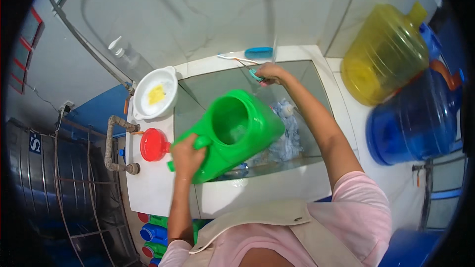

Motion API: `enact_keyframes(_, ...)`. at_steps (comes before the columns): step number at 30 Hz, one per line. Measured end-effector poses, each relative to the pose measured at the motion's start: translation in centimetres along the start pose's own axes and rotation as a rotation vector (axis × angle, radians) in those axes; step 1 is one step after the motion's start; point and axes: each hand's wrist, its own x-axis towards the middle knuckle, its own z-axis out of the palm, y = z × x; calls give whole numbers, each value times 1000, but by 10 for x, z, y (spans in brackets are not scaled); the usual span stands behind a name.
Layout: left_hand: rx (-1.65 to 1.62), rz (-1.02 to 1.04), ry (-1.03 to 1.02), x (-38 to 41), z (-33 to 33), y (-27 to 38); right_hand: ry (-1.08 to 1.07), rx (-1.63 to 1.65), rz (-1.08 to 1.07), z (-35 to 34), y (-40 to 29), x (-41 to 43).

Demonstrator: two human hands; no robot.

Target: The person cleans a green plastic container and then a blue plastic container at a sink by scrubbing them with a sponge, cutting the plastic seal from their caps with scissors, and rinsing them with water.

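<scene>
My left hand grips the handle of a large green plastic water jug, tilted over the tiled basin with its round mouth uncovered. A little liquid or foam shows inside the jug. Beyond the jug, my right hand holds a teal-handled tool, apparently scissors, with its thin end towards the back ledge. Partly hidden by the jug, crumpled clear plastic lies in the basin. Beside my left hand, a red plastic lid rests on the white ledge.
A white bowl holds suds and a yellow sponge. On the back ledge are a blue brush and a white toothbrush-like stick. Yellow and blue water jugs stand right. Pipes project left; a pump bottle stands behind.
</scene>
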Motion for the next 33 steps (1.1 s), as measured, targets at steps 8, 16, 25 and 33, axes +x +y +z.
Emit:
enact_keyframes(8, -189, 57, 232, -6, -151, -10, -86, -744, -217, -41, 15, -50)
enact_keyframes(16, -97, 195, 470, -38, -185, -110, -131, -948, -704, -79, -20, -161)
enact_keyframes(25, -94, 205, 514, -32, -179, -112, -124, -1187, -962, -73, -46, -197)
enact_keyframes(33, -98, 204, 535, -36, -175, -113, -143, -1341, -901, -61, -80, -197)
